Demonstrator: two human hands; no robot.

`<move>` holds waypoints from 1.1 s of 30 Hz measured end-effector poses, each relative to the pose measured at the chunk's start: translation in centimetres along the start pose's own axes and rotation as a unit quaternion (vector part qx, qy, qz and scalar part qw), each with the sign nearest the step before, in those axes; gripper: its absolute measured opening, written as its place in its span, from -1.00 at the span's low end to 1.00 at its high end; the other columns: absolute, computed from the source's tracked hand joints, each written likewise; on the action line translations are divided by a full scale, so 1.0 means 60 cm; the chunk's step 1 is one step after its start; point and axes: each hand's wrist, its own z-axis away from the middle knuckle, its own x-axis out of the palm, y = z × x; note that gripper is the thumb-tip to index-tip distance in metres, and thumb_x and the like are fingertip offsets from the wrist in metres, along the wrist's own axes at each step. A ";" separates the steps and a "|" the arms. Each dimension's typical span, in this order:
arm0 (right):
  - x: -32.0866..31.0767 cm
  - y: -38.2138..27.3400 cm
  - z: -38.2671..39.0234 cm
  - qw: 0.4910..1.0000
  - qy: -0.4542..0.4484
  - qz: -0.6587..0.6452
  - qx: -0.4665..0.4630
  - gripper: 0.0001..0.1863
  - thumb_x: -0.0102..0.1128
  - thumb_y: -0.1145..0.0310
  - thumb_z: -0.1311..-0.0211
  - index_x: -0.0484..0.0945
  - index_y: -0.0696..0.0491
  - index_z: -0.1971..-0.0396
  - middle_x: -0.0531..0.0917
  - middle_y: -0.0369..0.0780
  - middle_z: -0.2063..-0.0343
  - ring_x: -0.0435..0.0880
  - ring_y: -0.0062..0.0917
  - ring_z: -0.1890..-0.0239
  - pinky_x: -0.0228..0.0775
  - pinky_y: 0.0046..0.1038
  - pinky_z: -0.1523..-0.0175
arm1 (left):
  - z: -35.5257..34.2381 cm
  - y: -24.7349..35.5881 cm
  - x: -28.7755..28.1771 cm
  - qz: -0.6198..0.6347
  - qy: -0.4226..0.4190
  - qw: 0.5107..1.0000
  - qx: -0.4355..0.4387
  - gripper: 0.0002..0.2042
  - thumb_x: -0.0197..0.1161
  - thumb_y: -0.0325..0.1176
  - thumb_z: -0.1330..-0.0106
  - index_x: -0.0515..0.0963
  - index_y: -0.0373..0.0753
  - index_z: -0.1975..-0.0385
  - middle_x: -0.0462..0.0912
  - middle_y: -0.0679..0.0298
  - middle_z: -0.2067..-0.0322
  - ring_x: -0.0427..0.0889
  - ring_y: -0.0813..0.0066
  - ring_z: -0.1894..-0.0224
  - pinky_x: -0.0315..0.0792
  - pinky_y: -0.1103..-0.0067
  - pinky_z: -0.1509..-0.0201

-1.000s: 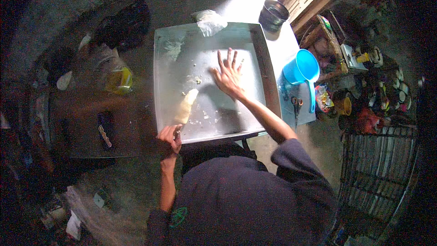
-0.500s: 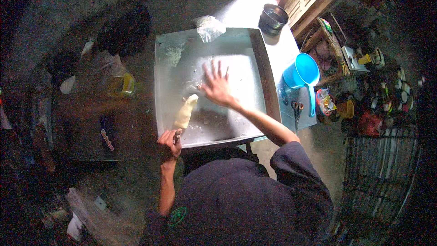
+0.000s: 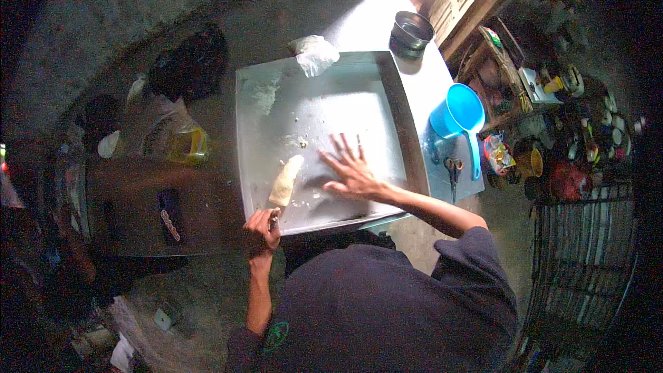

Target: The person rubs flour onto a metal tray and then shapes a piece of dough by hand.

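Note:
A large square metal tray (image 3: 252, 173) with raised walls lies before me. My right hand (image 3: 352, 173) is over its middle, fingers spread and palm down, with nothing held; whether it touches the bottom I cannot tell. My left hand (image 3: 263, 226) is closed round the rim at the near left corner. Just beyond that hand lies a pale, elongated lump that looks like dough (image 3: 286, 181). Small crumbs (image 3: 302, 143) are scattered over the tray bottom, and a whitish powdery patch (image 3: 266, 95) shows at the far left.
Past the far wall sits a crumpled clear plastic bag (image 3: 315, 55). A dark pot (image 3: 412, 31), a blue dipper (image 3: 458, 112) and scissors (image 3: 453, 168) stand along the right. To the left are a dark phone-like object (image 3: 168, 215), a bag with yellow contents (image 3: 188, 145) and a black bag (image 3: 190, 62).
My right hand has moved right and nearer, away from the dough-like lump, its fingers still spread. The left hand keeps to the tray corner. The whole view has shifted slightly.

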 end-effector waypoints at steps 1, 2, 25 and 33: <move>0.000 0.027 -0.003 0.999 0.031 0.011 0.026 0.02 -0.25 -0.50 -0.26 -0.11 -0.13 -0.54 -0.36 0.07 -0.51 -0.55 -0.01 -0.54 -0.74 0.28 -0.44 | -0.002 0.004 0.001 0.004 0.000 1.000 -0.015 -0.78 0.12 -0.28 -0.32 0.59 -0.33 0.39 0.59 0.03 0.48 0.59 0.01 0.42 0.44 0.26 0.33; 0.002 0.049 -0.010 0.996 0.060 0.023 0.054 0.03 -0.24 -0.51 -0.25 -0.11 -0.13 -0.54 -0.36 0.06 -0.51 -0.55 -0.02 -0.54 -0.74 0.28 -0.44 | 0.000 0.003 0.002 -0.001 0.002 1.000 -0.007 -0.77 0.11 -0.28 -0.32 0.59 -0.33 0.38 0.59 0.03 0.48 0.59 0.01 0.41 0.44 0.26 0.32; 0.012 0.023 -0.026 0.997 0.044 -0.049 0.047 0.05 -0.06 -0.45 -0.21 -0.11 -0.14 -0.54 -0.26 0.11 -0.51 -0.47 0.03 -0.54 -0.72 0.26 -0.45 | 0.012 -0.016 0.011 -0.022 -0.003 1.000 0.007 -0.79 0.08 -0.35 -0.33 0.64 -0.31 0.31 0.65 0.06 0.41 0.61 0.03 0.35 0.49 0.28 0.24; -0.093 0.134 -0.099 0.948 0.247 -0.102 0.172 -0.15 -0.23 -0.18 -0.48 -0.24 -0.02 -0.54 -0.13 0.19 -0.48 -0.35 0.16 -0.52 -0.53 0.23 -0.48 | 0.003 -0.010 0.015 -0.033 0.023 0.999 0.032 -0.76 0.06 -0.33 -0.37 0.63 -0.34 0.32 0.66 0.06 0.41 0.62 0.03 0.37 0.50 0.28 0.24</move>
